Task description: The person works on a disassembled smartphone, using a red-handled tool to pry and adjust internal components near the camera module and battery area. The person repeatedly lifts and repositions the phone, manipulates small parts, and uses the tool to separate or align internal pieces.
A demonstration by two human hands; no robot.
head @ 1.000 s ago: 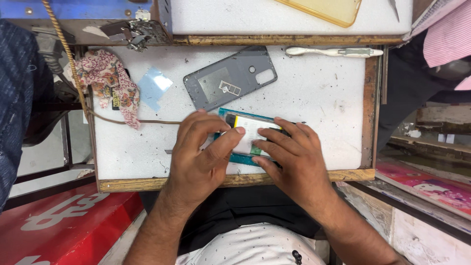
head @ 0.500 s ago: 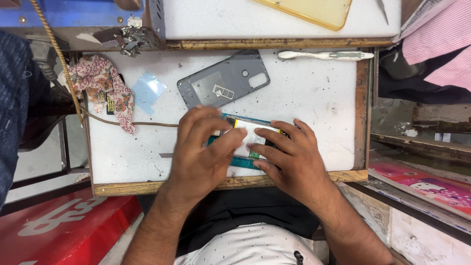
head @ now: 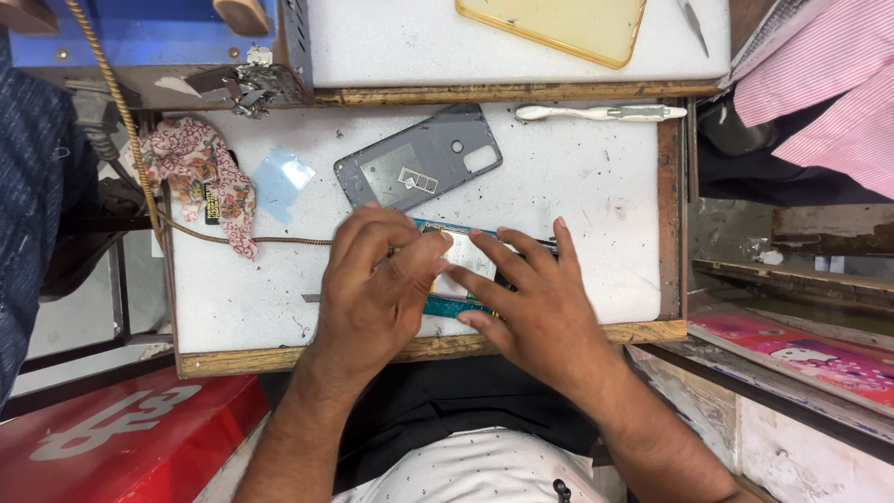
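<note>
Near the counter's (head: 233, 317) front edge, left hand (head: 372, 293) and right hand (head: 535, 303) press fingertips onto an opened teal phone (head: 466, 270), neither grip closed; grey back cover (head: 419, 158) lies behind.

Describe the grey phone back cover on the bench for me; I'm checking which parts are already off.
The grey back cover lies detached, inner face up, on the white bench top, tilted with its right end higher in the picture. It looks like moulded plastic, with a rounded-rectangle opening and a small round hole near the right end, a lighter patch and a small sticker mid-panel. Nothing rests on it; the left hand is just below it, apparently not touching.
</note>
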